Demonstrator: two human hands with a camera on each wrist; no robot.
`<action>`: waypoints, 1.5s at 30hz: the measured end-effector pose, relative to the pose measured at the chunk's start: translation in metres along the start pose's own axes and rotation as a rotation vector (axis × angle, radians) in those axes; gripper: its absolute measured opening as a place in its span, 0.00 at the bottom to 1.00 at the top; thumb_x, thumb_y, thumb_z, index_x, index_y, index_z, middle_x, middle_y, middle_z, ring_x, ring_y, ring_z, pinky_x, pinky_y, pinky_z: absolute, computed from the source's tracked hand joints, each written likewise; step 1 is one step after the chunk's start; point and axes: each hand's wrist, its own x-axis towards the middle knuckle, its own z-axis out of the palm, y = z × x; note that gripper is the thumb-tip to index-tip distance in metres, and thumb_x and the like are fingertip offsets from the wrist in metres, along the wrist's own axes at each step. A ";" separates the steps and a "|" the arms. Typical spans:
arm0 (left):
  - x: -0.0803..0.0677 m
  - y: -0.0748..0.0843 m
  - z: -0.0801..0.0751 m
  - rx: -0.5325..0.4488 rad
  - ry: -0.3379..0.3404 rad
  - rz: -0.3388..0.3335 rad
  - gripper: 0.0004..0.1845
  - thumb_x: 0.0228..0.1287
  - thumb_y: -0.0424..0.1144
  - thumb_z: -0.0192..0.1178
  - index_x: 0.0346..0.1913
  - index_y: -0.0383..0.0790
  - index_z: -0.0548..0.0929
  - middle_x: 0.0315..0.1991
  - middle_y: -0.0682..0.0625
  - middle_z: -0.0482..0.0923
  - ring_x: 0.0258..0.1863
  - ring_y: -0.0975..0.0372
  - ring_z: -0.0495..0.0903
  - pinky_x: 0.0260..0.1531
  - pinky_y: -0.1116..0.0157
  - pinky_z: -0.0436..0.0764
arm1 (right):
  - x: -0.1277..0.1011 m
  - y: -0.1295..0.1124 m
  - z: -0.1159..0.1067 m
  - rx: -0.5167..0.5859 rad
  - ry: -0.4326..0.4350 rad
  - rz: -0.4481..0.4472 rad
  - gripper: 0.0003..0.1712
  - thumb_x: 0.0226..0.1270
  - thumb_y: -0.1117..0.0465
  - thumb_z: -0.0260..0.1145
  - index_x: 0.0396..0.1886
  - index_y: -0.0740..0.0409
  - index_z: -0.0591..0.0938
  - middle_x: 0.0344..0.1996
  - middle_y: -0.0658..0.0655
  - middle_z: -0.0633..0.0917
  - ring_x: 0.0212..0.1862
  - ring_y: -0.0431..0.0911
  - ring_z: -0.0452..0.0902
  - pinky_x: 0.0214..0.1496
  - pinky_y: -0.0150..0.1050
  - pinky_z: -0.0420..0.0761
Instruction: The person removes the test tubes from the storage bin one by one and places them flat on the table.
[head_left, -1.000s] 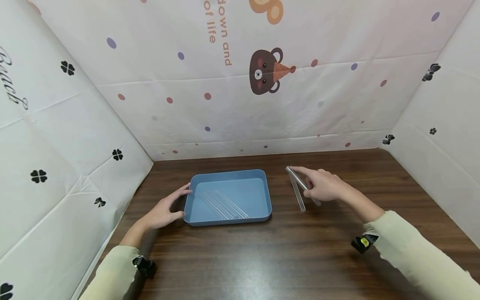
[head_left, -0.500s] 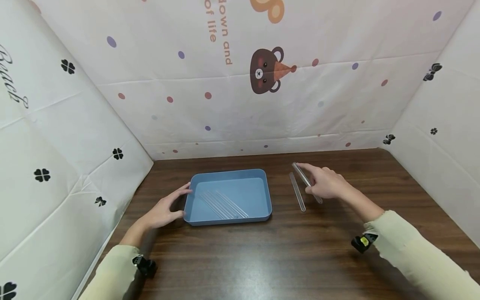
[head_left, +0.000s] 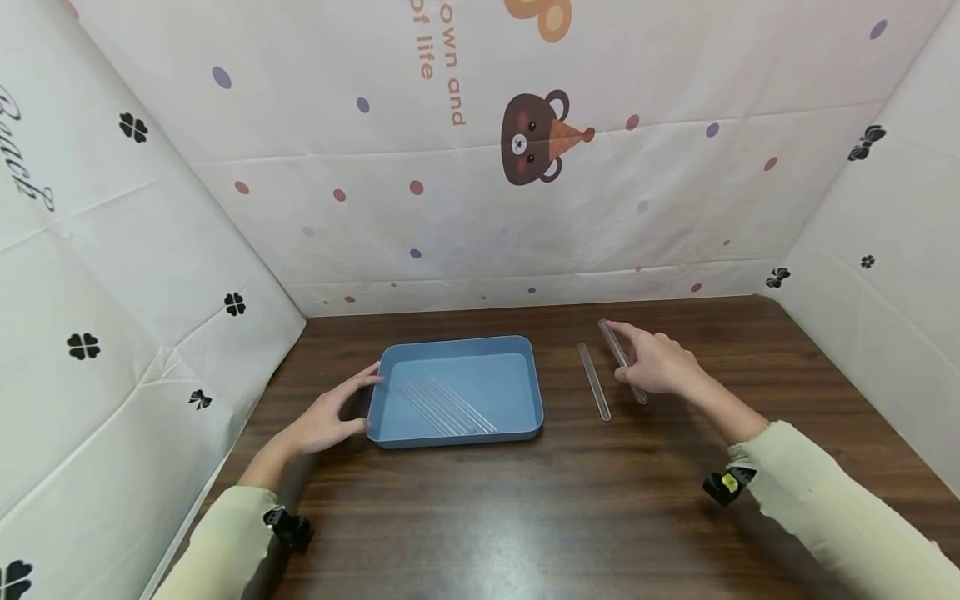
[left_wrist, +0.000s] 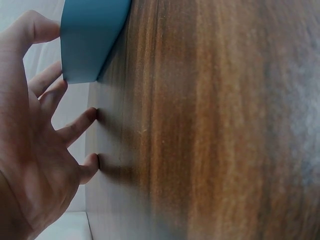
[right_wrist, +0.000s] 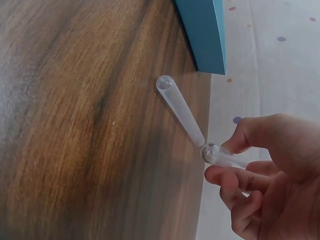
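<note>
**Right hand pinches one clear tube, left hand touches the blue tray**

A dark brown wooden worktop (head_left: 420, 517) carries everything. Behind it hangs a white sheet (head_left: 315, 200) with coloured dots and a brown bear picture (head_left: 525, 140). White sheets with black clovers stand on both sides. A shallow blue tray (head_left: 506, 375) with rounded corners sits left of the middle. Some thin, clear rods (head_left: 442, 410) lie in it on a slant. Between the tray and the right hand (head_left: 660, 364), a clear, see-through straight tube (head_left: 595, 383) lies on the worktop, so it is in the way on a straight line to the tray.

The right hand's grip is pinched around another clear tube with a round end (head_left: 613, 343), thumb on one side and fingers on the other. I can't tell if that tube touches the wood. The left hand (head_left: 322, 425) has its fingers spread, touching the tray's left end without holding it tight. Two fingertips reach the worktop.
</note>
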 end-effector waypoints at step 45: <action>0.002 -0.002 0.001 -0.016 -0.005 -0.014 0.39 0.72 0.32 0.67 0.85 0.42 0.70 0.94 0.40 0.54 0.90 0.33 0.58 0.77 0.25 0.68 | 0.007 0.009 0.028 -0.024 -0.081 0.075 0.49 0.75 0.54 0.74 0.90 0.57 0.64 0.69 0.74 0.84 0.43 0.59 0.83 0.39 0.55 0.80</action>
